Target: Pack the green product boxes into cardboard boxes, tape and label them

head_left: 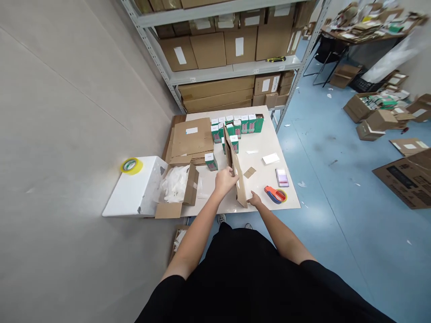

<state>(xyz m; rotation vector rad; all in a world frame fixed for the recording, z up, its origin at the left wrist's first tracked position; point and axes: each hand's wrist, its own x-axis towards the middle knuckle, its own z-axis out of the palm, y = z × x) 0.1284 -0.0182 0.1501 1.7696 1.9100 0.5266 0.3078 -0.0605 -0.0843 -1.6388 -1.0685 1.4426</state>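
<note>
One carton [241, 190], folded nearly flat, is held on edge over the tabletop [261, 143], its near end by the front side; whether its lower edge rests there I cannot tell from my remote view. The left hand [225, 181] grips the carton's upper edge, thumb and fingers closed on the board. The right hand [255, 198] is at the near end, fingers seemingly against the board; I cannot tell whether it grips. Beyond the carton stand green boxes [252, 124]; to its left lies a stack [202, 139] of flat cardboard, to its right a scrap [249, 172] and the dispenser [276, 194]. I judge the step in hand to be opening out the carton. The next move, as I read it, calls for a firm left hold and a sure right grasp, parting the panels without brushing the green boxes.
</note>
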